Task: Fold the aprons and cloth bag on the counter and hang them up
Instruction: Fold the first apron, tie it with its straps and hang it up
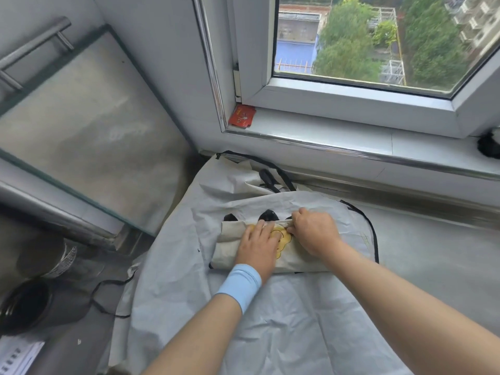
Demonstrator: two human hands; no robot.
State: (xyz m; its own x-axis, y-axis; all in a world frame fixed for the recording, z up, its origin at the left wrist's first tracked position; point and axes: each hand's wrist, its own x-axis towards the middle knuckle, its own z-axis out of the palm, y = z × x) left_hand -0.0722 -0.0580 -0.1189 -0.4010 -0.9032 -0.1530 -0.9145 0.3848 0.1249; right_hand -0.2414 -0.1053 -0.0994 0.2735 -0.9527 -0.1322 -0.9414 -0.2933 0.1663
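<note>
A cream cloth bag (232, 240) with a yellow print lies folded into a narrow band on top of the pale grey aprons (284, 315), which are spread over the counter. My left hand (258, 246), with a blue wristband, lies flat with straight fingers pressing the bag's middle. My right hand (315, 231) has curled fingers pinching the bag's far edge just right of the print. Black trim and straps of the aprons (273, 177) show behind the bag.
A grey counter (433, 253) runs right under the window sill (351, 136). A red packet (241, 116) sits in the sill's corner. A glass-topped range hood (89, 125) stands to the left, with dark round ducts (32, 301) at lower left.
</note>
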